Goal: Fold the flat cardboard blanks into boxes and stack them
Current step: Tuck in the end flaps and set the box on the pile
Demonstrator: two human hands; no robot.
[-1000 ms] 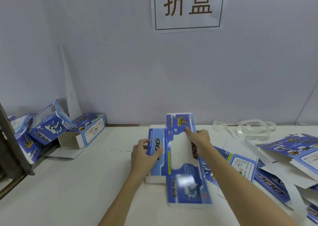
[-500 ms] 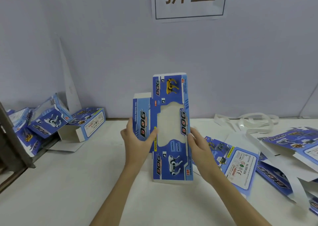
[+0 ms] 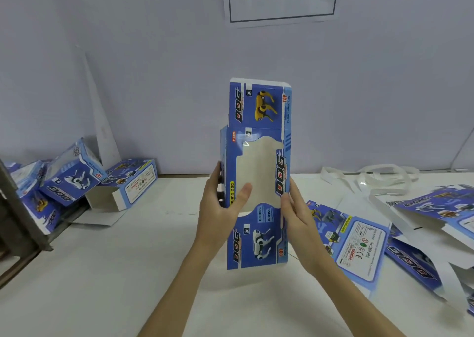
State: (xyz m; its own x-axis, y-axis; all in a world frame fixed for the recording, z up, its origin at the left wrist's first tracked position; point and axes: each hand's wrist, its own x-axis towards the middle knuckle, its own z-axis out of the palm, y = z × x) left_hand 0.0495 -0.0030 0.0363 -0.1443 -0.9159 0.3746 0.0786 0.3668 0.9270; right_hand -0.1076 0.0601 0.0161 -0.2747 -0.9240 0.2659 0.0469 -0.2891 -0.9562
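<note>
The person is holding one blue printed cardboard blank with a clear window cut-out [image 3: 257, 175] upright, above the white table [image 3: 128, 272] and in front of the pale wall; I am using this blank as landmark for all places. The left hand [image 3: 220, 206] is gripping its left edge, thumb lying across the front near the window, other fingers going behind the card. The right hand [image 3: 295, 216] is lying flat against the right edge w/ straight fingers, pressing inward, not curling round it. The left side panel is already turning back a little, so I am judging the step in hand as opening the flat blank into a tube; top and bottom flaps are not yet folded. Next move is probably calling for squeezing both edges toward each other until the body is becoming square, then tucking the end flaps, w/o creasing the thin window film. To the left of the blank, by the wall, several finished blue boxes [image 3: 71, 180] are lying in a loose heap, not a tidy stack. To the right of it, more flat blue blanks [image 3: 359, 249] are lying spread on the table, approx. overlapping each other, and white packing straps [image 3: 379, 177] are lying behind them.
</note>
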